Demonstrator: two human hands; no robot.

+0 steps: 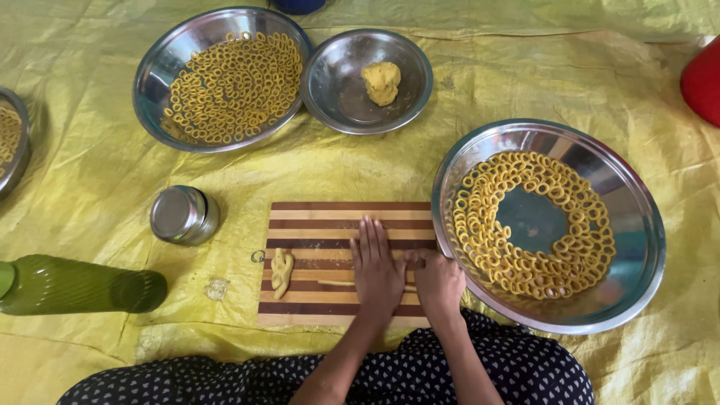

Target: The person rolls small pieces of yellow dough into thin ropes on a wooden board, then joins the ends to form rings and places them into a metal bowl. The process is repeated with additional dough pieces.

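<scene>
At lower centre of the frame, the left hand lies flat, fingers straight and together, pressing a thin strand of yellow dough on a striped wooden cutting board. The right hand, loosely curled, rests at the board's right edge; whether it pinches the strand cannot be told. A small dough lump sits on the board's left. A steel plate of dough rings stands just right.

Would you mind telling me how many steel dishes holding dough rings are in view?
3: large dish upper left, large dish right of the striped board, and dish cut by the left edge.
</scene>
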